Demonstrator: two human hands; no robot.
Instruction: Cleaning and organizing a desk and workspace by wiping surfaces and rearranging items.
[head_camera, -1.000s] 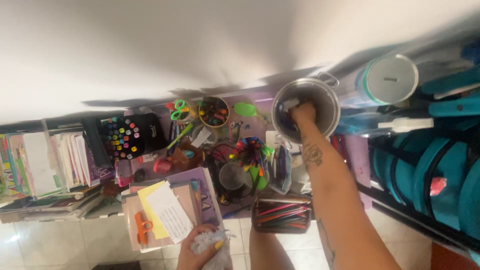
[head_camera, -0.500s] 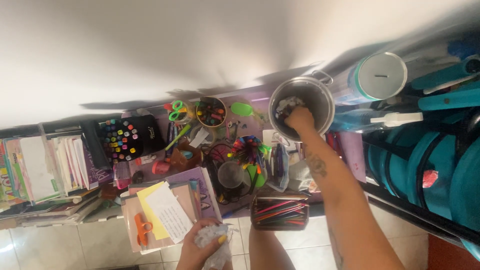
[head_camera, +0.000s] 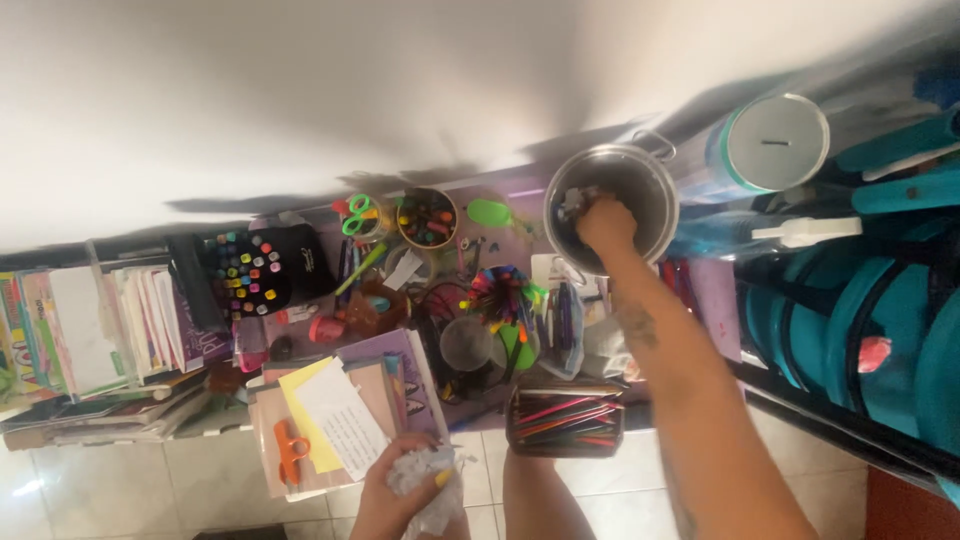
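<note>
My right hand (head_camera: 606, 222) reaches down inside a round metal pot (head_camera: 652, 183) at the back right of a cluttered desk; its fingers are among small items in the pot and I cannot tell if they grip any. My left hand (head_camera: 400, 490) is at the bottom edge, closed around a crumpled clear plastic bag (head_camera: 432, 486). A case of coloured pencils (head_camera: 565, 415) lies between my arms.
A black case of coloured markers (head_camera: 250, 270), cups of pens (head_camera: 427, 218) and green scissors (head_camera: 357, 218) stand at the back. Books (head_camera: 100, 330) are stacked left. Papers with an orange tool (head_camera: 291, 450) lie front left. Stacked teal chairs (head_camera: 860, 330) and a slotted tin (head_camera: 775, 145) stand right.
My right hand lifted a little toward the pot's rim, then pushed back down into the pot. My left hand with the plastic bag stayed at the bottom edge.
</note>
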